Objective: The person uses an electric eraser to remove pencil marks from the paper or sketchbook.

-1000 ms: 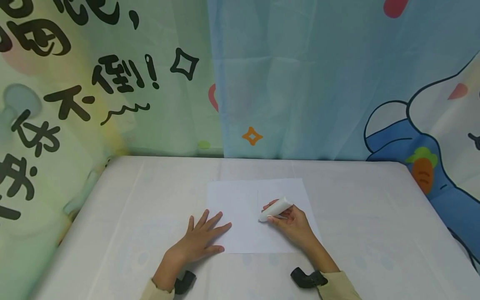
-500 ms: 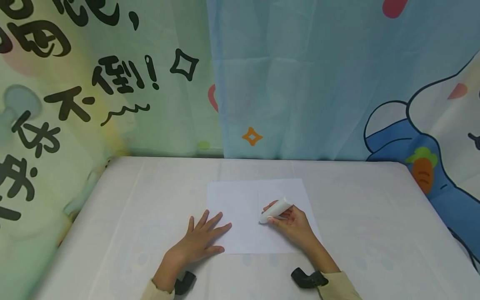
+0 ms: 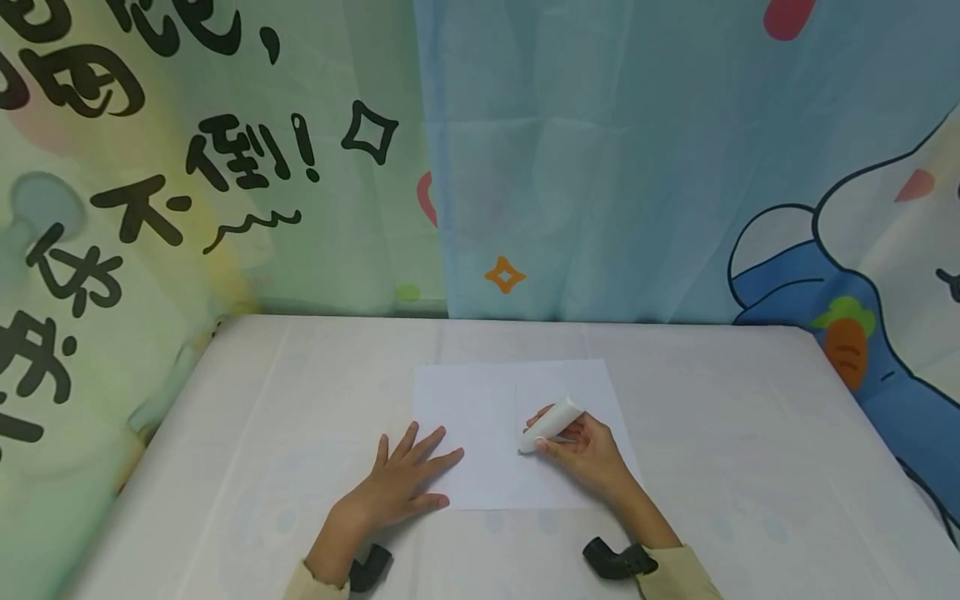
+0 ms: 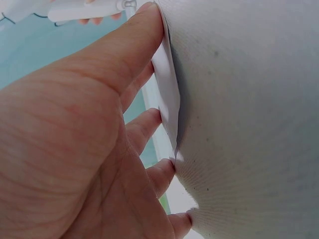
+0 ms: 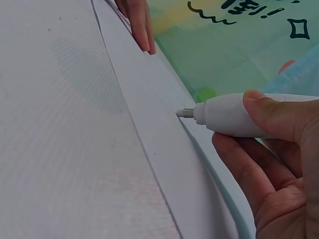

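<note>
White sheet of paper (image 3: pixel 472 400) lying on a white-covered worktop (image 3: pixel 330 358). Left grip (image 3: pixel 401 483) has its fingers spread over the sheet's lower left edge, while the right grip (image 3: pixel 588 450) is pinching a chunky white pen-shaped tool (image 3: pixel 552 422), tilted over the page. Behind that, there's a greenish backdrop (image 3: pixel 375 250) with black Chinese lettering (image 3: pixel 243 158), plus a blue one (image 3: pixel 600 167) with a cartoon carrot (image 3: pixel 846 354).

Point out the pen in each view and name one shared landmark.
Head: pen below and right of centre, in the right hand.
Left wrist: pen along the top edge, left of centre.
Right wrist: pen right of centre, tip pointing left.
Shared landmark: the paper.
</note>
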